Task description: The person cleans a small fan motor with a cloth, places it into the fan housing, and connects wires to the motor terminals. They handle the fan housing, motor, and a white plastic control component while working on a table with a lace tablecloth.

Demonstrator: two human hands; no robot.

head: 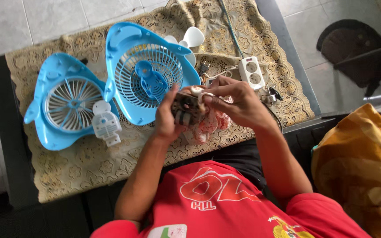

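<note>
With the two blue fan grilles [69,103] and the white blades [189,39] already lying apart on the lace cloth [80,163], we are gripping the small motor [186,106] in our left hand [166,119] and pinching its top with our right hand [239,103], the fan remaining unassembled.

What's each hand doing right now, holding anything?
Left hand: closed around the small fan motor, holding it above the table.
Right hand: fingers pinched on the top of the same motor.
</note>
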